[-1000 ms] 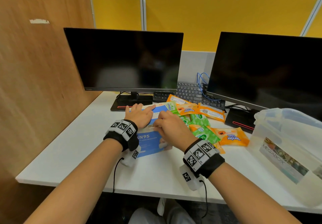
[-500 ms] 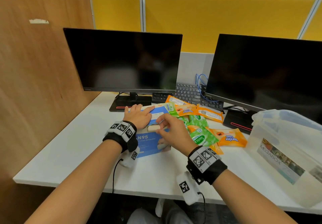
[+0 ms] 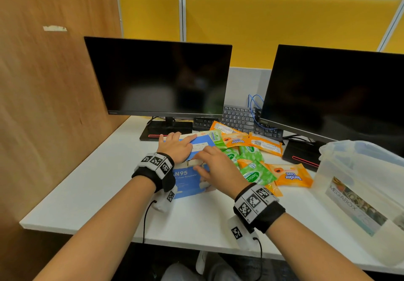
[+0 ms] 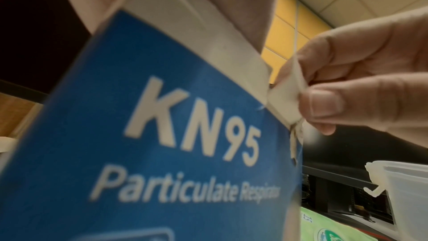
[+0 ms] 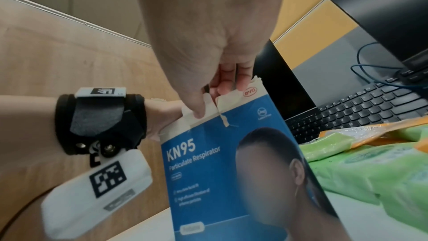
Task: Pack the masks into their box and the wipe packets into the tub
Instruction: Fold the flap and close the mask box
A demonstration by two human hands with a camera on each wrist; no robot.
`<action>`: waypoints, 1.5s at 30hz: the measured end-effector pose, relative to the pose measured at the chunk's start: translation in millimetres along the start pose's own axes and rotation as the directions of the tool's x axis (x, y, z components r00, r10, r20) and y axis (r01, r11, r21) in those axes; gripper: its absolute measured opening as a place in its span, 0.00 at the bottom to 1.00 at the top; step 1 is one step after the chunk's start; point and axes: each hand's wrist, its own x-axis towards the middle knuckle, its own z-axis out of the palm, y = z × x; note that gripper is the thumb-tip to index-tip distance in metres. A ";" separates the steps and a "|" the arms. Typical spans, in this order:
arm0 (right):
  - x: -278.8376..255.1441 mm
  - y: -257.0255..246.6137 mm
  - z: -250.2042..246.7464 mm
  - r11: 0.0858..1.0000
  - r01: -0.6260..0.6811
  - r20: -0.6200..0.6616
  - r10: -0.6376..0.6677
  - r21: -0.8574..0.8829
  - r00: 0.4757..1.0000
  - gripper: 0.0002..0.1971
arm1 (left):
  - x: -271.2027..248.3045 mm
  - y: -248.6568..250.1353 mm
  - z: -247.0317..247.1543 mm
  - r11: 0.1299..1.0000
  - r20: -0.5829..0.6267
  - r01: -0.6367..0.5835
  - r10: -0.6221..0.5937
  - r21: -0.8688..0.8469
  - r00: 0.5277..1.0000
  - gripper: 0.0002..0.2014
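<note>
My left hand [image 3: 177, 149] lies flat holding the mask box [image 3: 190, 180] down, my right hand [image 3: 215, 167] pinches its flap [image 4: 286, 96], so I should pull slowly

Office cubicle showing: two dark monitors [image 3: 159, 77] standing on white desk [image 3: 91, 193], black keyboard [image 3: 240, 118] lying behind, yellow partition panels [image 3: 273, 29] and wood divider [image 3: 43, 105] enclosing workstation.

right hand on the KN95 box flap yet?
Touching. Left wrist view: right hand pinches the white flap of the KN95 box.
</note>
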 end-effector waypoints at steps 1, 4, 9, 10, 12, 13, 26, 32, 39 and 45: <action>0.2 0.6 0.5 1.000 0.004 -0.012 -0.004 0.006 1.000 0.12 | 0.1 -0.1 0.1 1.000 0.002 0.002 -0.002 -0.004 1.000 0.27; 0.5 1.4 -0.2 1.000 0.005 -0.016 -0.005 0.011 1.000 0.11 | -1.6 0.7 -1.3 1.000 0.007 0.006 -0.006 -0.018 1.000 0.26; 4.9 1.5 -2.3 1.000 -0.001 0.034 0.001 -0.014 0.999 0.12 | -5.3 2.5 -3.6 1.000 -0.008 -0.001 0.001 -0.002 1.000 0.27; 5.8 1.0 -2.3 1.000 -0.004 0.041 0.004 -0.012 0.999 0.12 | -5.7 2.9 -3.8 1.000 -0.005 0.002 -0.002 0.003 1.000 0.27; 6.7 0.1 -2.7 1.000 -0.007 0.039 0.007 0.003 0.999 0.13 | -5.6 3.0 -3.7 1.000 0.005 0.005 -0.006 0.014 1.000 0.28; 6.6 -0.3 -3.3 1.000 -0.001 0.030 0.001 0.005 1.000 0.14 | -5.3 2.6 -3.7 1.000 0.011 0.004 -0.004 0.018 1.000 0.28; 6.6 -0.2 -7.3 0.984 0.143 0.028 -0.140 -0.105 0.990 0.12 | -7.5 2.8 -4.8 0.999 0.021 0.016 -0.015 -0.047 1.000 0.26; 9.2 -2.8 -9.4 0.984 0.153 0.083 -0.145 -0.092 0.986 0.10 | -8.7 3.5 -4.2 0.999 0.004 0.013 -0.013 -0.049 1.000 0.25; 17.0 -9.8 -18.6 0.976 0.136 0.135 -0.114 -0.167 0.984 0.10 | -9.4 2.8 -3.9 0.998 -0.015 0.004 -0.005 -0.065 1.000 0.26; 13.4 -7.5 -4.9 0.995 0.095 0.060 -0.095 -0.012 0.994 0.08 | -11.6 2.0 -5.9 0.997 -0.009 0.000 -0.001 -0.072 1.000 0.25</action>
